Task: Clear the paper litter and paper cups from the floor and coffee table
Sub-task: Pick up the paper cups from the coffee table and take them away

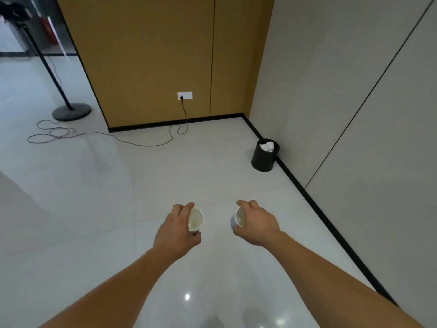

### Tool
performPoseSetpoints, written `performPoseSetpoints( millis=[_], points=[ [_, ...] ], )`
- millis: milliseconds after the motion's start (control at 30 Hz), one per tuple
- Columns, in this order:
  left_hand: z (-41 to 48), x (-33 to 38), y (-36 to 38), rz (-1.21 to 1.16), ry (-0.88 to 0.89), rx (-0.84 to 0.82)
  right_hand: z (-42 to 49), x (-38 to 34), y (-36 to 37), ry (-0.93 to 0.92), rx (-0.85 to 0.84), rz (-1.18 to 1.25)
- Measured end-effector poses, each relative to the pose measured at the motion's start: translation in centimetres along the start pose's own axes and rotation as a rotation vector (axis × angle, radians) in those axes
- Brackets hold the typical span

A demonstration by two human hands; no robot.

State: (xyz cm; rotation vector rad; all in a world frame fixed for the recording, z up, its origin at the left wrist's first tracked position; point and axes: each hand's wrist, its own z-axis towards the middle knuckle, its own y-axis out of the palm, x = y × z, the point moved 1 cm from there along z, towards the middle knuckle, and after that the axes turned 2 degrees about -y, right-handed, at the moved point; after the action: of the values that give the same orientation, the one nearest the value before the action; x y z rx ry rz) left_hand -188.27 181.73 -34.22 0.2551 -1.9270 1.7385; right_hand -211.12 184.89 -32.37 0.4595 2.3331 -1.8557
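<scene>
My left hand (176, 229) grips a white paper cup (196, 220), its mouth turned toward the right. In my right hand (256, 223) is a second paper cup (238, 218), mouth facing left, with fingers curled round it. Both hands are held out over the pale floor, about level with each other and a short gap apart. Farther off at the right, against the grey wall, stands a small black waste bin (263, 159) with crumpled white paper (267, 146) showing at its top.
A wooden-panelled wall (153, 60) with a socket (185, 95) is ahead; a dark cable (142, 143) runs from it in loops across the floor to the left. A black pole stand (71, 111) is at the far left. Black skirting (331, 216) lines the right wall.
</scene>
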Motion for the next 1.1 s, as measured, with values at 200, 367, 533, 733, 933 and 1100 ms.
performPoseSetpoints(
  millis=[200,367,533,733,933,1100],
  points=[
    [13.6,4.5,2.0,-0.008,0.112,-0.064,9.2,5.6,-3.3,0.138,0.004,0.018],
    [25.5,9.7,5.0,0.012,0.163,-0.075,18.5,11.8,-6.4,0.162,0.030,0.029],
    [35.4,14.8,6.7,0.036,0.158,-0.080,26.9,17.2,-11.4,0.127,0.027,0.013],
    [45.3,19.1,9.0,0.039,0.154,-0.112,36.1,23.1,-15.9,0.119,0.025,0.012],
    [57.3,22.3,13.5,0.011,0.163,-0.199,46.2,29.8,-18.9,0.190,0.004,0.013],
    [67.4,26.0,16.1,-0.036,0.194,-0.266,53.6,34.8,-21.8,0.260,-0.001,0.033]
  ],
)
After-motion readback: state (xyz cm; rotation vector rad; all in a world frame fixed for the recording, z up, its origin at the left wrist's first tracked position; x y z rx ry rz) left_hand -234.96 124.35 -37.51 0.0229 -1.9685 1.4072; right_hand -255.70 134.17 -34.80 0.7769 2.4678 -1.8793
